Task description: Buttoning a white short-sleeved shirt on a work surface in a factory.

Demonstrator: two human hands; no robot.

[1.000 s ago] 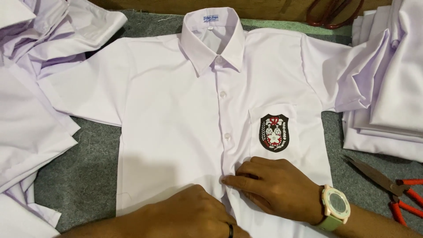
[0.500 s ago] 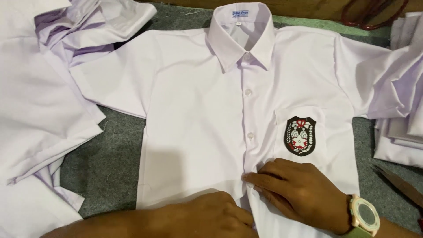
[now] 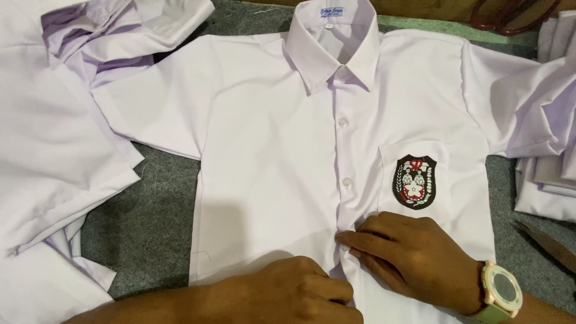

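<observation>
A white short-sleeved shirt [image 3: 270,150] lies flat, front up, on a grey felt surface [image 3: 150,222], collar at the top. Its chest pocket carries a black, red and white shield badge [image 3: 414,181]. Two buttons show on the placket. My right hand [image 3: 408,255], with a pale green wristwatch [image 3: 501,294], presses its fingertips on the placket just below the badge. My left hand [image 3: 294,291] rests beside it on the lower shirt front, fingers curled against the cloth. Whether either hand pinches the fabric is hidden.
Heaps of white shirts lie at the left [image 3: 54,150] and at the right edge [image 3: 546,120]. A scissor blade [image 3: 549,243] pokes in at the right. A wooden edge [image 3: 432,9] runs along the top.
The view has shifted, so the shirt sits further right and lower in the picture. Both hands stay on the lower placket, fingertips barely moved.
</observation>
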